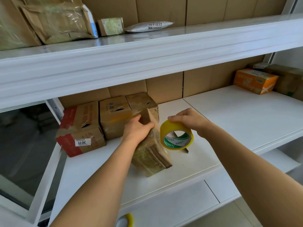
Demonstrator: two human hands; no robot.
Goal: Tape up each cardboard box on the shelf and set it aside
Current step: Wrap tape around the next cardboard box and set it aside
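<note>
Taping is under way: a tilted cardboard box (150, 151) on the shelf (229, 115) is gripped by the left hand (137, 128), a yellow tape roll (176, 136) just right is held by right-hand fingers (177, 119). Three boxes (105, 118) wait far left, apparently untaped.

Bright daylight, soft shadows, wide-angle edge distortion

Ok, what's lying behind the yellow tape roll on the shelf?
Through and below the tape roll, held by the right hand, a thin dark pen-like tool lies on the shelf. Its middle is covered by the roll, so I can't identify it.
</note>
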